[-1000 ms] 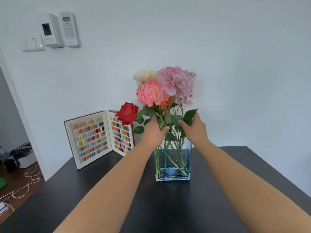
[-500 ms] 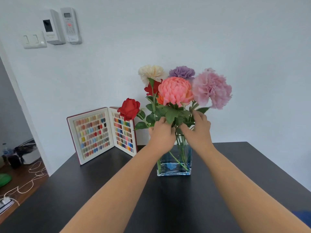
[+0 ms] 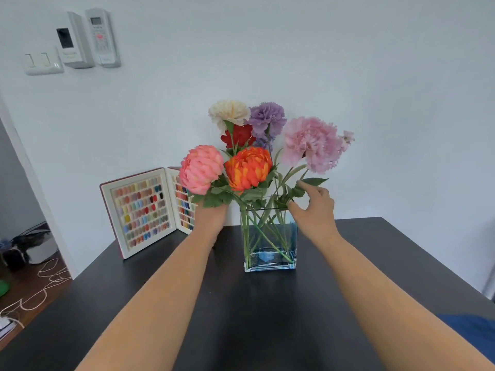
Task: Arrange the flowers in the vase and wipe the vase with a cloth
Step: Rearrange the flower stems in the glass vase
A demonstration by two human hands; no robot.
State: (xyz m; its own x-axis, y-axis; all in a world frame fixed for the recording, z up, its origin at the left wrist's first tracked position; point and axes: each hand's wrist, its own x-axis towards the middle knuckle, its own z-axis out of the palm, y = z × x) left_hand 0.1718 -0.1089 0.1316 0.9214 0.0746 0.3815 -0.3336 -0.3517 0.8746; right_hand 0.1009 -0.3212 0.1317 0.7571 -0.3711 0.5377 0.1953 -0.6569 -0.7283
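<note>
A: Flowers (image 3: 263, 153) stand now in the glass vase (image 3: 270, 236), which is on the dark table (image 3: 254, 311), near the back edge. What did change in the last second?

B: One second ago both hands held the stems together in one tight bunch over the vase mouth. Half a second ago the heads began to spread. Now they are fanned out: the pink peony (image 3: 201, 168) leans left, the orange bloom (image 3: 247, 168) is in the middle, the big lilac-pink one (image 3: 310, 143) goes right. The red rose that was sticking out on the left I cannot find now.

A: And the hands?

B: The right hand (image 3: 314, 212) is beside the vase rim, fingers loosely open, only touching leaves and a stem there. The left hand (image 3: 210, 219) is under the pink peony; its fingers are hidden behind the leaves, so I cannot tell if it holds something.

A: So the arranging is almost finished?

B: I think yes, only small corrections are left. The wiping is not begun. Something blue (image 3: 471, 336) lies at the lower right edge of the table; maybe it is the cloth, but I am not sure.
</note>
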